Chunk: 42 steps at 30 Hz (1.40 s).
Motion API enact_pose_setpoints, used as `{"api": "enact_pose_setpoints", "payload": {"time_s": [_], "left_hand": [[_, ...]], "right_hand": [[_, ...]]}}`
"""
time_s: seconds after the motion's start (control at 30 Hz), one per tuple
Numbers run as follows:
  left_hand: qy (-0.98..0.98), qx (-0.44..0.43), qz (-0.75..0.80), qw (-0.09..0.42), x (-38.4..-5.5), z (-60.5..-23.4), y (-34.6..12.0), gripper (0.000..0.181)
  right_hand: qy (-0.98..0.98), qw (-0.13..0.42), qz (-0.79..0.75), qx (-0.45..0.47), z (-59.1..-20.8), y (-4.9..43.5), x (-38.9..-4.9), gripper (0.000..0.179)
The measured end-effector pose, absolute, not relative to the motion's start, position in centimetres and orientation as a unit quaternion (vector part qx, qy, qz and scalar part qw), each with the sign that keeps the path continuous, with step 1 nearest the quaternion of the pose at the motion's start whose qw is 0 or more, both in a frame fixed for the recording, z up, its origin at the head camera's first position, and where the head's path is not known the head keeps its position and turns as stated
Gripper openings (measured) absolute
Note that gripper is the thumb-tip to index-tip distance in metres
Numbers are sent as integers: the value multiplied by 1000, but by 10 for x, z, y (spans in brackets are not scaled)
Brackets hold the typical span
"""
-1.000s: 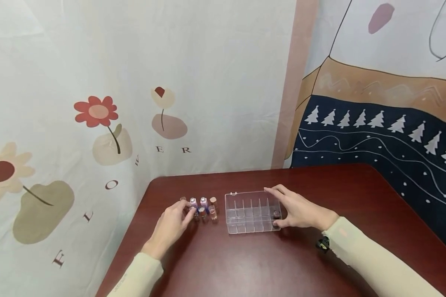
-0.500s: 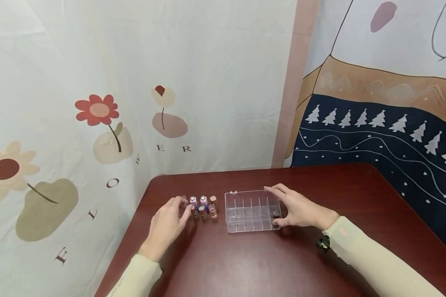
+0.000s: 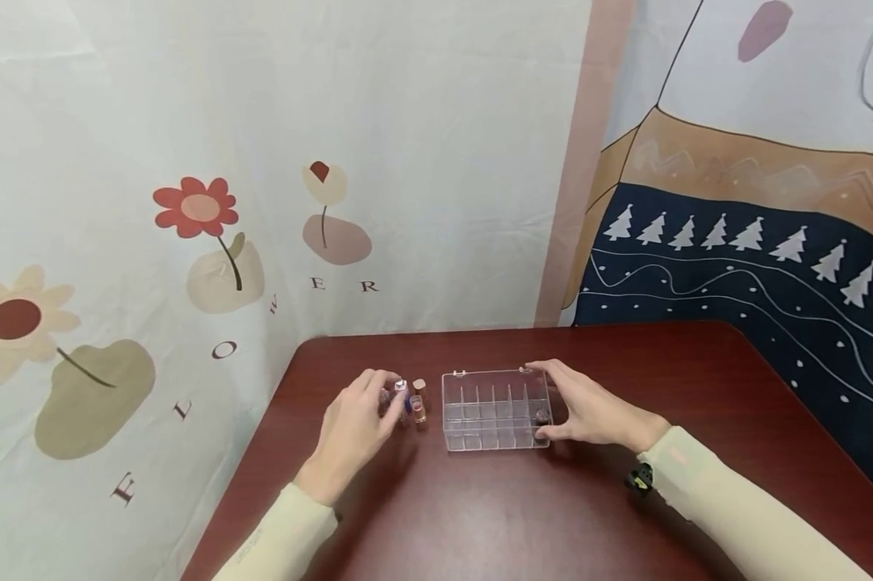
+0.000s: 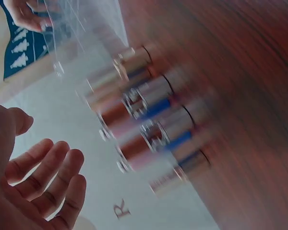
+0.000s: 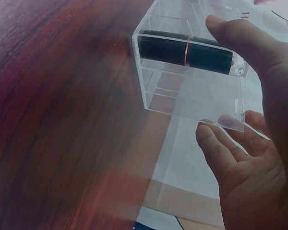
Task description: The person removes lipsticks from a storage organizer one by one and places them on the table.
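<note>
My left hand [image 3: 360,415] hovers at the left of a small group of lipsticks, overlapping several of them in the head view. In the left wrist view that hand's fingers [image 4: 57,163] are loosely bent and hold nothing. Across from them stand silver-and-blue lipsticks [image 4: 156,93] and a gold-banded one [image 4: 139,60], blurred by motion. A clear divided plastic box [image 3: 480,449] is right of the group. Gripping its right end is my right hand [image 3: 589,407], thumb in front and fingers at the back. One dark lipstick tube [image 5: 209,56] lies in the end compartment, under the thumb.
Everything stands on a dark red wooden table [image 3: 524,516]. Behind the table hangs a pale curtain [image 3: 436,202] with flower prints, and a navy tree-patterned cloth [image 3: 734,274] hangs at the right. A black device [image 3: 638,478] sits on the right wrist.
My left hand first drew back slightly, then moved right over the lipsticks, covering more of them. The right hand keeps its hold on the box. The head view has shifted a little.
</note>
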<state>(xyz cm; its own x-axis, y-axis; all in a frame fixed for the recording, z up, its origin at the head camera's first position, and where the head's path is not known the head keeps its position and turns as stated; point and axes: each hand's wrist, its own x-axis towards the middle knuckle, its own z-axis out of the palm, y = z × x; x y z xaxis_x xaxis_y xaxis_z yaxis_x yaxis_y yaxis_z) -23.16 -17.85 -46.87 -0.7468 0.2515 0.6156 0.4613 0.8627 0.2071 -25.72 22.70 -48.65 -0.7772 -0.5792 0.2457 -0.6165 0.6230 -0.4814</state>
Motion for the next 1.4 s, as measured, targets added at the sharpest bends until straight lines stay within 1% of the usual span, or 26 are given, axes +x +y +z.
{"api": "enact_pose_setpoints", "payload": {"time_s": [0.23, 0.47, 0.77, 1.0, 1.07, 1.27, 1.4], "left_hand": [[-900, -255, -184, 301, -235, -470, -150, 21], [-873, -320, -183, 319, -239, -478, -123, 36], [-858, -392, -178, 278, -243, -479, -87, 43], [-869, -403, -189, 219, -244, -480, -67, 45], [-869, -404, -186, 214, -245, -481, -62, 45], [-872, -405, -162, 222, -248, -487, -47, 46], [-881, -399, -147, 206, -250, -490, -39, 47]], "right_hand": [[-897, 37, 266, 352, -486, 232, -258, 106], [-900, 38, 262, 346, -486, 234, -260, 106], [-893, 48, 275, 354, -484, 233, -261, 106], [-892, 36, 282, 350, -482, 233, -262, 105], [-893, 36, 278, 352, -482, 233, -263, 106], [-894, 35, 273, 354, -482, 233, -264, 107], [-894, 33, 271, 355, -483, 232, -264, 108]]}}
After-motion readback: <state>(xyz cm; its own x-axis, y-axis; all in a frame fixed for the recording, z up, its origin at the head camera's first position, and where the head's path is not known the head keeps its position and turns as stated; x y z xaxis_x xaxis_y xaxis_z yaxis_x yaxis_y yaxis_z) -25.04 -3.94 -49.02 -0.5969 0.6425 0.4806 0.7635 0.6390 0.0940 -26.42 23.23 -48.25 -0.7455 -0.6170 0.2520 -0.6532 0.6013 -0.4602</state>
